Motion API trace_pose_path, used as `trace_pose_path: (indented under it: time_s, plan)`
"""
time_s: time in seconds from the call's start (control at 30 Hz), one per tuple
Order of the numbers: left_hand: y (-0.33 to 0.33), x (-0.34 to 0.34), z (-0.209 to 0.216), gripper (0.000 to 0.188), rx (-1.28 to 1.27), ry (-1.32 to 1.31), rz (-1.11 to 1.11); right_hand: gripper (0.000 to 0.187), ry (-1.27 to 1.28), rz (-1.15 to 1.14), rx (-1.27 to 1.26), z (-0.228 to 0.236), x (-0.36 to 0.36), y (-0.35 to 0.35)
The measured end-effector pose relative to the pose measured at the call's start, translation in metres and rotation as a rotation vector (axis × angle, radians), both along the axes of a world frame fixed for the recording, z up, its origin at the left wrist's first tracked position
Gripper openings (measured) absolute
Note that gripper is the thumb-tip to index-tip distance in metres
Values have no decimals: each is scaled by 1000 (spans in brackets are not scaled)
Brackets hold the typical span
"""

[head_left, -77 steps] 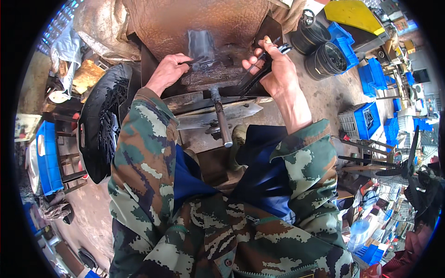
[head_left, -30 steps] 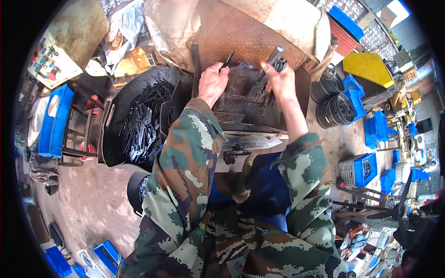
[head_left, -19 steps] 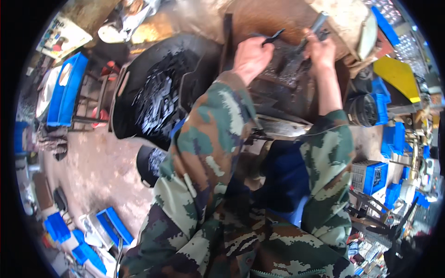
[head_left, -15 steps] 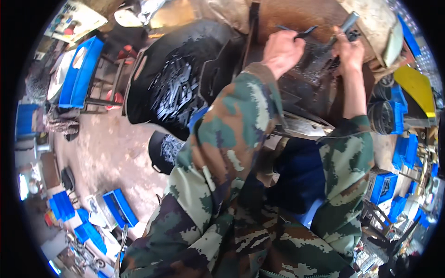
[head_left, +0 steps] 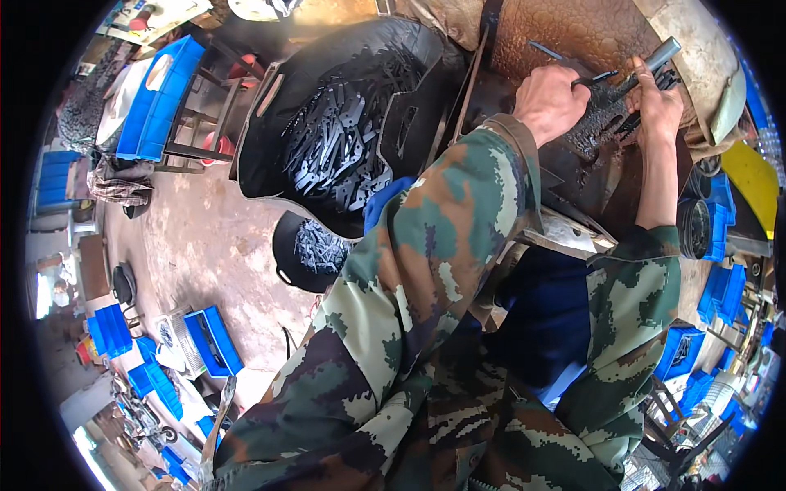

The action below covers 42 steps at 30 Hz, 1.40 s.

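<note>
My left hand [head_left: 552,100] is closed around a thin dark metal strip [head_left: 604,78], one end of which sticks out to the right of the fingers. Another narrow dark strip [head_left: 545,51] shows just above the knuckles. To its right, my right hand [head_left: 657,105] is curled, with dark metal pieces [head_left: 668,79] poking out by the fingers. One finger lies against a thick grey cylindrical bar [head_left: 661,54]; the palm side is hidden. Both hands are over a dark, wet-looking work surface [head_left: 565,176] with a brown stained back panel [head_left: 573,29].
Left of the work surface stands a large black bin [head_left: 266,168] heaped with dark metal strips [head_left: 340,147]. A smaller black tub [head_left: 286,262] of similar parts sits below it. Blue crates [head_left: 160,102] stand farther left, and a yellow panel [head_left: 749,184] is at right.
The whole view has shifted, so the hands and bench appear farther right and slightly lower. Both hands keep about the same grip, and the strip by the left hand points out to the right.
</note>
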<state>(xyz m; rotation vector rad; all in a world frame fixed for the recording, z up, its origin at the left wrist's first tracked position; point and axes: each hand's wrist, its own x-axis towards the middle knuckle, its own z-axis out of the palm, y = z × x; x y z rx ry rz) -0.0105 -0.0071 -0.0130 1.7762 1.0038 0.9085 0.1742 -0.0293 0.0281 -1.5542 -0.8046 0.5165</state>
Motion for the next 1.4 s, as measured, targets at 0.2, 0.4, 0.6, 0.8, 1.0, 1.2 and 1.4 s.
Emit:
trace_pose_path:
  time_s: [0.2, 0.4, 0.6, 0.8, 1.0, 1.2, 1.4]
  plan:
    - [0, 3, 0, 41, -10, -1, -17, 24, -74, -61, -3, 4, -9, -1]
    - [0, 7, 0, 41, -47, -28, -35, 23, -55, -25, 6, 5, -10, -1]
    - [0, 15, -3, 36, 32, -21, -39, 20, -57, 6, 30, -5, 12, 2]
    - [10, 9, -17, 36, 103, -5, -27, 16, -75, -27, 10, -9, -6, 9]
    - [10, 27, -23, 32, 157, -7, -83, 17, -76, -7, 6, 0, 6, -5]
    - [16, 33, -35, 33, 17, 38, -234, 21, -353, -95, 202, -20, 11, 1]
    - [33, 6, -23, 37, -121, 45, -189, 46, -250, -211, 72, -13, -17, 18]
